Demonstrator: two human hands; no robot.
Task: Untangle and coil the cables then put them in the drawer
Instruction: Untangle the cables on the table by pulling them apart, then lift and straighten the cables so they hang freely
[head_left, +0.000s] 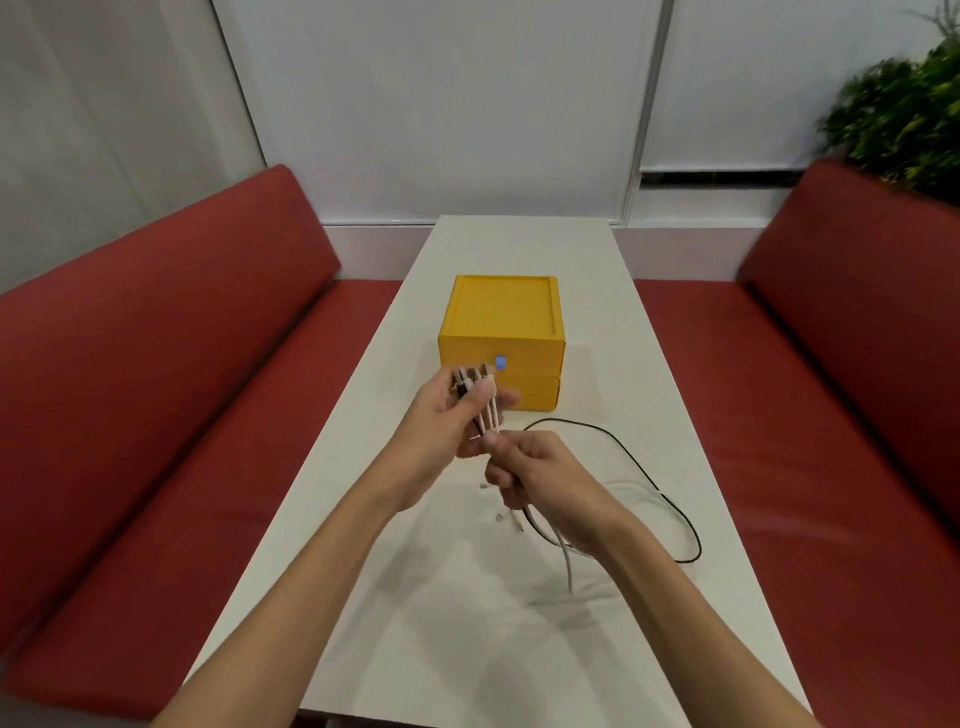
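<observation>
Both hands raised over the white table (524, 649): the left hand (447, 421) curls around the plug ends of the cables (485, 410), the right hand (540, 478) just below grips the same bundle, whose white and black lengths trail rightward, the yellow drawer box (501, 332) closed just beyond.

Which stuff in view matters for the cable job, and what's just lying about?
Job: cables, held by left hand and right hand; black cable trailing on the table; yellow drawer box, closed.
Not job: red benches, plant.
</observation>
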